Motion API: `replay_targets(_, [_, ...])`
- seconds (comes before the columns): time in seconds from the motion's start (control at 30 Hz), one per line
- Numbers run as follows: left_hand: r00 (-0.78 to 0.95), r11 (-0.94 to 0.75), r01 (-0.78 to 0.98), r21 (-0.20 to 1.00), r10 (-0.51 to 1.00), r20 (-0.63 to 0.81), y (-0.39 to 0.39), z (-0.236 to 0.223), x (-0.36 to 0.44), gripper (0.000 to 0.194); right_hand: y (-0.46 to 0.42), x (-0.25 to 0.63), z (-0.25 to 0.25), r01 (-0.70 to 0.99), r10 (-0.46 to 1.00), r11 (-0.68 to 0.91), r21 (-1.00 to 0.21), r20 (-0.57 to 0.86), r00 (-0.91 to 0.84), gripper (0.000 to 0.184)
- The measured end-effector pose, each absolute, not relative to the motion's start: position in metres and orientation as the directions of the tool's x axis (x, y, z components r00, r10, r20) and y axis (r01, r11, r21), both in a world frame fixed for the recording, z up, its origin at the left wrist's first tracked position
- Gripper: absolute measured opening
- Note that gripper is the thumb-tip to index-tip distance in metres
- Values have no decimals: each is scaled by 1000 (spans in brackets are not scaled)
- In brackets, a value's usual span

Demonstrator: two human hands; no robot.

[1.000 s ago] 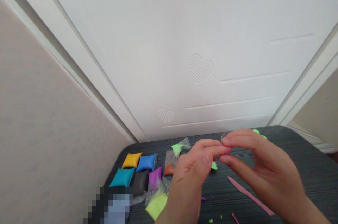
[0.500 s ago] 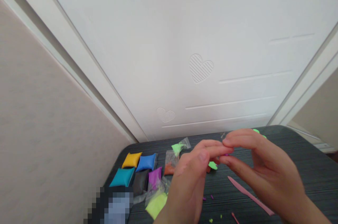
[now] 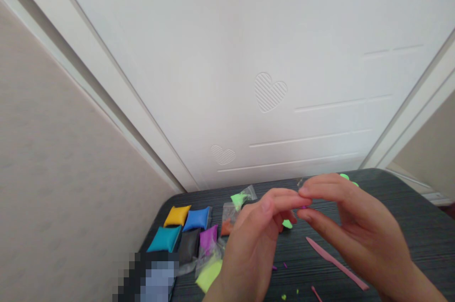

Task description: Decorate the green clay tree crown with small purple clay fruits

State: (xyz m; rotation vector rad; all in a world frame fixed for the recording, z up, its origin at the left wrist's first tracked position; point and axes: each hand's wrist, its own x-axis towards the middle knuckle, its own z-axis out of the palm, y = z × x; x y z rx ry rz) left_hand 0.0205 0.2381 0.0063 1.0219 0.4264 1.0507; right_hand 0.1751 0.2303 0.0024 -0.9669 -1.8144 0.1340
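Both my hands meet above the right half of the dark table. My right hand (image 3: 359,226) is closed in a pinch, thumb and index fingertips around a tiny bit of purple modelling clay (image 3: 304,207), mostly hidden. My left hand (image 3: 259,235) stretches its upper fingers out so their tips touch the right fingertips and the clay. Its thumb lies back along the index finger, and its lower fingers curl. Beneath the right hand a pink modelling knife (image 3: 336,262) rests on the table. Behind the left fingers a flat green clay piece (image 3: 287,224) partly shows.
Clay packs in yellow (image 3: 177,215), blue (image 3: 197,219), teal (image 3: 164,239), black (image 3: 189,245) and purple (image 3: 208,240) lie left. Opened bags hold green (image 3: 239,199), orange-brown (image 3: 226,227) and yellow-green clay (image 3: 209,274). Another pink tool (image 3: 316,293) and clay crumbs (image 3: 283,297) lie in front. A white panel (image 3: 199,79) stands behind.
My left thumb has drawn back slightly along the index finger, and the lower left fingers show more. The right fingertips have shifted a little; the pinch on the purple clay stays.
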Motion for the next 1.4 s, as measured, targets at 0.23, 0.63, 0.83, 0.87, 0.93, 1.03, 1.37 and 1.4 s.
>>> replay_targets(0.23, [462, 97, -496, 863, 871, 168, 239, 6, 20, 44, 230, 180, 3, 566, 671, 665, -487, 723, -166, 23])
replay_targets(0.63, [449, -46, -416, 908, 858, 249, 239, 7, 22, 34, 230, 174, 4, 560, 694, 640, -526, 708, -128, 23])
replay_targets(0.83, [444, -52, -378, 924, 866, 231, 238, 6, 19, 39, 230, 180, 5, 570, 684, 661, -488, 704, -189, 27])
replay_targets(0.87, [447, -49, -386, 921, 864, 233, 238, 6, 18, 40, 230, 180, 5, 569, 684, 663, -487, 703, -195, 29])
replay_targets(0.93, [450, -51, -392, 919, 860, 240, 239, 5, 17, 42, 230, 179, 4, 560, 680, 668, -490, 708, -192, 31])
replay_targets(1.03, [457, -91, -384, 919, 846, 275, 240, 4, 17, 39, 231, 176, 2, 554, 678, 665, -501, 716, -167, 30])
replay_targets(1.37, [474, -67, -406, 912, 837, 273, 241, 3, 17, 41, 229, 178, 6, 547, 681, 671, -500, 708, -187, 27])
replay_targets(1.4, [476, -50, -421, 906, 838, 268, 241, 3, 17, 43, 230, 179, 6, 543, 682, 674, -501, 705, -196, 28])
